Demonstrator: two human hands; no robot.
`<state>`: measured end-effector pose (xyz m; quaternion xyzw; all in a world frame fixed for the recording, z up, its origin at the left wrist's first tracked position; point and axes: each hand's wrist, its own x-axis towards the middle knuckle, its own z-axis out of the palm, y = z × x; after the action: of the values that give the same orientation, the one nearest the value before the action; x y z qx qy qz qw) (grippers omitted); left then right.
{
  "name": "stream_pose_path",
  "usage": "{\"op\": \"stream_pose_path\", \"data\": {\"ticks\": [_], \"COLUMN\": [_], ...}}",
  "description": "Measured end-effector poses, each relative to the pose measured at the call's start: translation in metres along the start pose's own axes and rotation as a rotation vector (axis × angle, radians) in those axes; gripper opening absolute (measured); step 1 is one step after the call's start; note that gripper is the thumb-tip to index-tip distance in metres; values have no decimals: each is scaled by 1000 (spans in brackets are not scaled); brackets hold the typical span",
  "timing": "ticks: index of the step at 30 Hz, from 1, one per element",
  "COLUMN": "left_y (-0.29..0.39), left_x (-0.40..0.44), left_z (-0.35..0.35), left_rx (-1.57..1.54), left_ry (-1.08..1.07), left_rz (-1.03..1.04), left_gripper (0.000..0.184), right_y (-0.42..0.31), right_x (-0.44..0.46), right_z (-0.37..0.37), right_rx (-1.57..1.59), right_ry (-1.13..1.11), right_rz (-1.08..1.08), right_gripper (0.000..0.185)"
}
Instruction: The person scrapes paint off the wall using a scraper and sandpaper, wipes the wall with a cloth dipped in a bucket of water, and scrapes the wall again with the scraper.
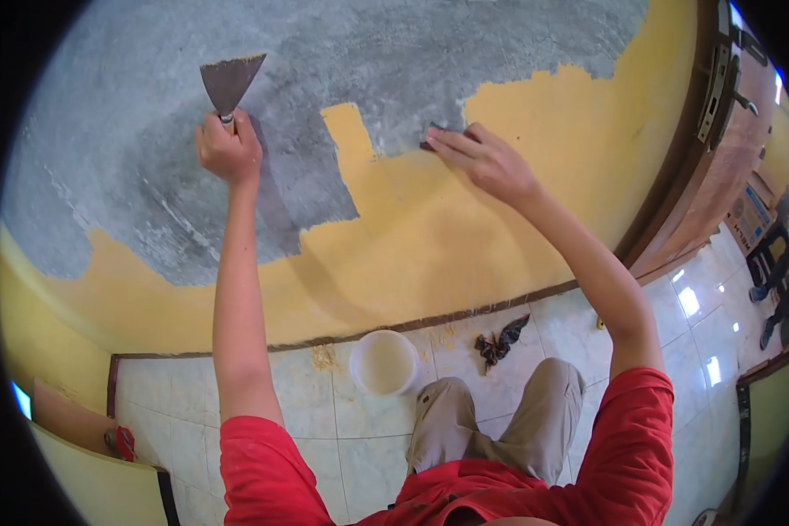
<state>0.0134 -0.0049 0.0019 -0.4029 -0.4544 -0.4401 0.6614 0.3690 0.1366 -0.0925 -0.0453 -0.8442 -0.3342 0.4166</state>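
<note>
My left hand (229,149) is closed round the handle of a putty knife (231,86), its wide blade pointing up in front of bare grey wall (280,79). Against the wall, at the border of grey plaster and yellow paint (500,210), my right hand (486,162) presses a small dark flat piece (427,140) under its fingertips. Whether that piece is cloth or sandpaper cannot be made out, as the fingers cover most of it. A narrow strip of yellow paint (351,131) stands up between my two hands.
On the tiled floor (373,460) by the wall stands a white bucket (355,364) with pale liquid. A crumpled dark cloth (498,344) and yellow paint scraps (323,357) lie nearby. To the right are a wooden door (697,193), a cardboard box (749,215) and another person's legs (785,280).
</note>
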Motion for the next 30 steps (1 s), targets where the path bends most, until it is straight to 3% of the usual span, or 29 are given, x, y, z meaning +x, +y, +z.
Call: {"op": "stream_pose_path", "data": {"ticks": [6,8,11,27,30], "left_y": [-2,-4,-8,-12,-15], "left_x": [-1,-3,-1,-5,-1], "left_z": [1,3,-2,3,4], "left_rx": [-12,-6,51,-15,5], "left_ry": [-3,18,25,-2,25], "left_rz": [0,-53,-3,-26,2], "left_gripper": [22,22,22,22,22], "right_y": [4,-7,-23,-31,-46], "right_x": [22,22,2,23,8], "right_z": [4,3,24,10,33], "right_rx": [9,191,222,329,251], "right_ry": [206,298,301,281,405], "right_rz": [268,434,384,655,605], "right_gripper": [47,40,35,31,29]}}
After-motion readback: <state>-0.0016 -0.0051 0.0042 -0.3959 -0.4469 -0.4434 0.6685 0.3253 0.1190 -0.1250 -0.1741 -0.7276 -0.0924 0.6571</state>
